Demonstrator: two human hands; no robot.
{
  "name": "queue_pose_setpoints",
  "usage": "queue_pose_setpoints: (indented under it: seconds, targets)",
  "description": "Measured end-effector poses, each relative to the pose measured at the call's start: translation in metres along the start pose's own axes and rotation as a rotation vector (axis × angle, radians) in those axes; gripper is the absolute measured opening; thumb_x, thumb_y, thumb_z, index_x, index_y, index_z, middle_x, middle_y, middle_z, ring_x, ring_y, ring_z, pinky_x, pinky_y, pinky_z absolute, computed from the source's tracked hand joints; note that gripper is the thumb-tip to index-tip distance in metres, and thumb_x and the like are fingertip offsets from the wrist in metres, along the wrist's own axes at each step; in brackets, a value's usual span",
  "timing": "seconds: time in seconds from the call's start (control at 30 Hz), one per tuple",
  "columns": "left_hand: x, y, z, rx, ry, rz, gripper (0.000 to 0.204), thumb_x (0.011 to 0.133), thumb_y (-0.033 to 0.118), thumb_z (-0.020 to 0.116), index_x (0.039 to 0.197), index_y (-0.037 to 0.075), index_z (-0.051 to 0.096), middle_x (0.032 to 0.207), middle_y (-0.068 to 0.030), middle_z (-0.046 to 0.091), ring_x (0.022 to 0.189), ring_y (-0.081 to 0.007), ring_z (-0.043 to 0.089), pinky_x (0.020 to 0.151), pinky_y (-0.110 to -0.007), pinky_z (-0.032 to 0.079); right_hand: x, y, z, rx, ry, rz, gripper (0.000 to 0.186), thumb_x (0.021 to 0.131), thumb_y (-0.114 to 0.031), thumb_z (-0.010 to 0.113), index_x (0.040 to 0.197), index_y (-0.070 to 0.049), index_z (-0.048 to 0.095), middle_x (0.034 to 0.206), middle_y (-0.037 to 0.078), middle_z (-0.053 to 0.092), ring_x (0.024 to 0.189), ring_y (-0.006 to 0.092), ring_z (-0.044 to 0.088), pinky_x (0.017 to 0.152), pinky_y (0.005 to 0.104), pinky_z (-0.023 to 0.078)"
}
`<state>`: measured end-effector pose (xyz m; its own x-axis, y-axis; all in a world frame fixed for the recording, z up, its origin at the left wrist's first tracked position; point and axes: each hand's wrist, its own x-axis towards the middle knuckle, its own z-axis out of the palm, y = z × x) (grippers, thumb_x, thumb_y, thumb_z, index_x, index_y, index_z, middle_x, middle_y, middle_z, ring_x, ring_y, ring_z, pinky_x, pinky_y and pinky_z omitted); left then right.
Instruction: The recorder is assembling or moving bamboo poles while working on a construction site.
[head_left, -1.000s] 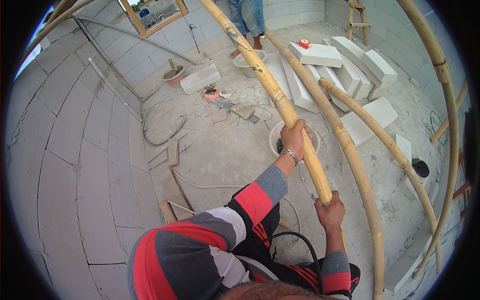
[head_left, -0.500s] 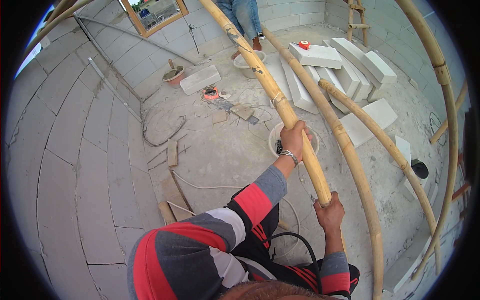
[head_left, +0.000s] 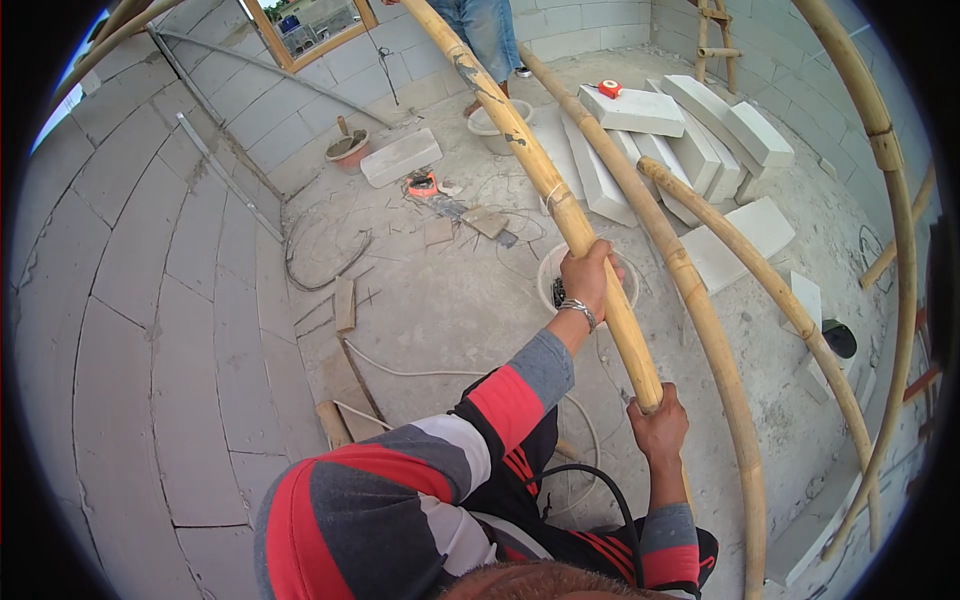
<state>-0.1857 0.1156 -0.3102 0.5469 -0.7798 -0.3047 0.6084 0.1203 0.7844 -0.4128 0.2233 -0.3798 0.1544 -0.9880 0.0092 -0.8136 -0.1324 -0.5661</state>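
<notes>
On a rough grey concrete floor [head_left: 450, 315] beside a wall of large pale blocks [head_left: 125, 350], I steady a bamboo pole [head_left: 541, 170] that slants from the far side of the room down to my hands. My left hand [head_left: 587, 282] wraps around the pole a little above its near end, a silvery bracelet [head_left: 578, 311] at the wrist. My right hand [head_left: 661, 424] is bent at that end, just below the left; I cannot tell how tightly its fingers close, or on what, though a small greyish piece shows by the thumb. The bamboo is smooth, round and yellow, flaked with grey patches higher up and ringed by a pale tie at one joint. Beneath my left hand stands a round white bucket [head_left: 547, 268] with dark contents. To the right, a second bamboo pole [head_left: 684, 270], duller and jointed, curves past. Beyond it, sharp-edged white blocks [head_left: 632, 111] lie stacked at angles, a red-and-white tape measure [head_left: 609, 89] on top. A person in blue jeans [head_left: 487, 38] stands at the far side.
</notes>
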Motion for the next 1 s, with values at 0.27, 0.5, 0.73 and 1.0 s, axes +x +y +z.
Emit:
queue_pose_setpoints:
  seconds: [0.27, 0.5, 0.73, 1.0]
  targets:
    - [0.0016, -0.0017, -0.001, 0.008, -0.003, 0.008, 0.025, 0.085, 0.023, 0.067, 0.099, 0.003, 0.06, 0.08, -0.008, 0.06, 0.062, -0.0203, 0.062, 0.056, -0.037, 0.053, -0.0004, -0.0008, 0.0004, 0.015, 0.015, -0.001, 0.037, 0.078, -0.028, 0.078, 0.101, -0.007, 0.058, 0.085, 0.02, 0.07, 0.081, 0.0419, 0.069, 0.074, 0.0508, 0.055]
    - [-0.001, -0.0003, 0.0002, 0.011, -0.004, 0.008, 0.027, 0.084, 0.023, 0.068, 0.099, 0.002, 0.06, 0.079, -0.0078, 0.06, 0.061, -0.0201, 0.062, 0.054, -0.036, 0.053, -0.0003, -0.0014, -0.0006, 0.009, 0.001, 0.021, 0.037, 0.078, -0.028, 0.078, 0.101, -0.007, 0.058, 0.086, 0.02, 0.07, 0.083, 0.0419, 0.069, 0.075, 0.051, 0.054]
    - [0.0005, -0.0012, -0.0004, 0.014, 0.006, 0.019, 0.027, 0.084, 0.024, 0.068, 0.099, 0.002, 0.06, 0.079, -0.008, 0.06, 0.06, -0.0199, 0.062, 0.054, -0.036, 0.053, -0.0005, -0.0033, -0.001, 0.013, 0.005, 0.018, 0.037, 0.077, -0.028, 0.079, 0.101, -0.007, 0.059, 0.086, 0.02, 0.07, 0.083, 0.0422, 0.069, 0.075, 0.0508, 0.054]
    - [-0.0037, 0.0018, 0.0016, 0.012, 0.003, -0.001, 0.028, 0.084, 0.023, 0.068, 0.1, 0.002, 0.06, 0.081, -0.0086, 0.06, 0.061, -0.0204, 0.062, 0.054, -0.036, 0.053, -0.0007, -0.0009, -0.0007, 0.013, -0.001, 0.023, 0.038, 0.077, -0.028, 0.079, 0.1, -0.007, 0.058, 0.086, 0.021, 0.07, 0.083, 0.042, 0.069, 0.075, 0.0504, 0.054]
